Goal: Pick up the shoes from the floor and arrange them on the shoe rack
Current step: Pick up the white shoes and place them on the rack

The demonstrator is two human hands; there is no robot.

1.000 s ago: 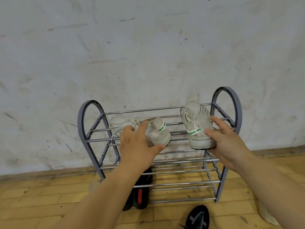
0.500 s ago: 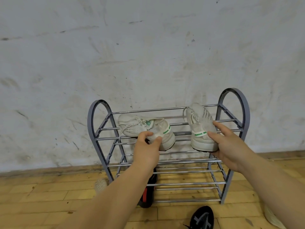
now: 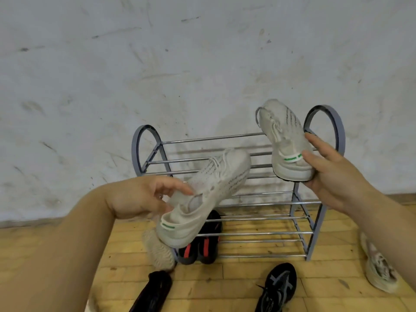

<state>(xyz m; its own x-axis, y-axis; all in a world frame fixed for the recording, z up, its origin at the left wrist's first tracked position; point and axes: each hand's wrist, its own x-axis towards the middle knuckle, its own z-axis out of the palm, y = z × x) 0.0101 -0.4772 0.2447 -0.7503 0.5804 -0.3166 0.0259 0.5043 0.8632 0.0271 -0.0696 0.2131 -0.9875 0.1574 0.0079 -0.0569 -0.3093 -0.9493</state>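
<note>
A grey metal shoe rack [image 3: 319,199] with chrome bars stands against the wall. My left hand [image 3: 144,199] grips a white knit sneaker [image 3: 209,194] by its collar, held in the air in front of the rack, toe pointing up and right. My right hand [image 3: 333,167] holds the matching white sneaker [image 3: 286,143] by its heel, raised above the right end of the top shelf, toe toward the wall. Both have a green heel tab.
On the wooden floor lie a black pair with red stripes [image 3: 202,244] under the rack's left front, a beige shoe [image 3: 157,251], a black shoe [image 3: 153,291], a black sneaker with grey marks [image 3: 279,287] and a cream shoe [image 3: 378,271] at right.
My left hand lifted its white sneaker off the top shelf and pulled it back toward me, turning it. My right hand raised the other sneaker higher at the right end.
</note>
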